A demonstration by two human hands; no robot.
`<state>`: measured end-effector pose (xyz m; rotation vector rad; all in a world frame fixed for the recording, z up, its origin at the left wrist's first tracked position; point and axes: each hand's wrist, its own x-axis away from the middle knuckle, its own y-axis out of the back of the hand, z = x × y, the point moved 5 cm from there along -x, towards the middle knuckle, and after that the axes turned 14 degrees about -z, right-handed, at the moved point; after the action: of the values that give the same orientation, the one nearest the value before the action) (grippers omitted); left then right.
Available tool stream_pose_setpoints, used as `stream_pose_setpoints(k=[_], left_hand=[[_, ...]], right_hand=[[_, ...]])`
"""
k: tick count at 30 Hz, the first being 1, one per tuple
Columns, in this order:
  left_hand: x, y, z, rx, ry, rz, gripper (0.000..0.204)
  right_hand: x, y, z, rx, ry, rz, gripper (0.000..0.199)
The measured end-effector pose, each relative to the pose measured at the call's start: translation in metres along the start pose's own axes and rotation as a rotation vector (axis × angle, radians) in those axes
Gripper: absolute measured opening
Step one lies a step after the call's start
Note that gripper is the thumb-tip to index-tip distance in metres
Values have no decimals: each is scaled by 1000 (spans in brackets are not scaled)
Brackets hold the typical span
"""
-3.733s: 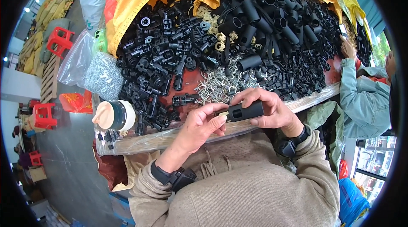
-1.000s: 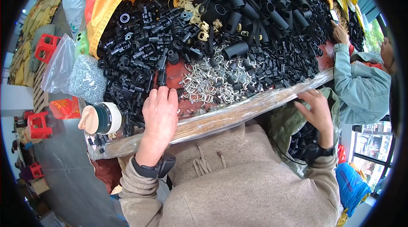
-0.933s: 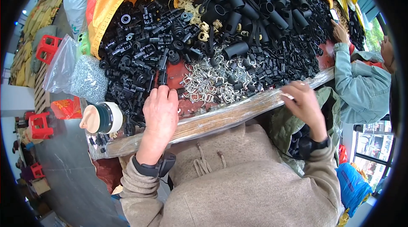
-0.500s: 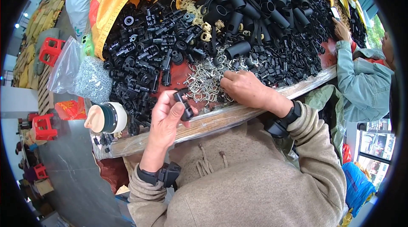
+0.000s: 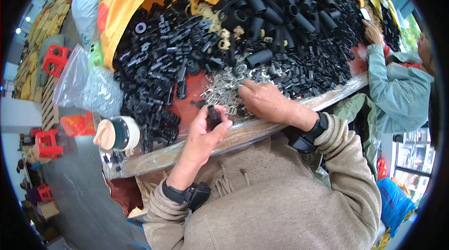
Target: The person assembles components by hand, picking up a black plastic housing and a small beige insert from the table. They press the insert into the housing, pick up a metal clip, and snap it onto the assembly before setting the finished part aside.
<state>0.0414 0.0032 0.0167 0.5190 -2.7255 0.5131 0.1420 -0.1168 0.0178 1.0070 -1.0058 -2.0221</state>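
Note:
My left hand (image 5: 205, 133) is over the table's near edge, its thumb and fingers closed round a short black plastic part (image 5: 214, 116). To its right, my right hand (image 5: 265, 102) reaches down at the near side of a pile of small silvery metal clips (image 5: 225, 87). The right fingers are pinched together; whatever lies between them is hidden. A heap of black plastic fittings (image 5: 156, 58) spreads to the left of the clips. Beyond the clips are black tubes (image 5: 255, 2), and to their right lie many small black pieces (image 5: 308, 70).
A lidded cream-and-green cup (image 5: 122, 133) and a clear bag of small metal pieces (image 5: 103, 88) stand at the table's left. The wooden table edge (image 5: 234, 141) runs before me. Yellow sacks (image 5: 114, 11) border the heaps. Another person's sleeve (image 5: 386, 77) reaches in from the right.
My left hand has moved right, toward my right hand, and tilted the black plastic part. My right hand has shifted only slightly, its fingers still at the clips.

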Motion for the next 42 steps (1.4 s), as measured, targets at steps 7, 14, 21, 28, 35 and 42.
stream_pose_setpoints(k=[7, 14, 21, 28, 35, 42], left_hand=[[-3, 3, -3, -347, -257, -134, 14], [-6, -1, 1, -313, -376, -212, 13], [-6, -2, 2, -304, -307, -210, 11], [-3, -7, -1, -362, -388, -147, 12], [-3, -3, 1, -215, -379, -181, 14], [-3, 3, 6, -233, -297, -232, 11]], right_hand=[[1, -7, 19, -1010, -437, 88, 15], [18, -36, 22, -1737, -820, 144, 16], [27, -42, 28, -1894, -914, 170, 17], [31, -42, 32, -1909, -941, 145, 16], [26, -36, 32, -1864, -827, 76, 17], [16, -1, 27, -805, -211, -326, 16]])
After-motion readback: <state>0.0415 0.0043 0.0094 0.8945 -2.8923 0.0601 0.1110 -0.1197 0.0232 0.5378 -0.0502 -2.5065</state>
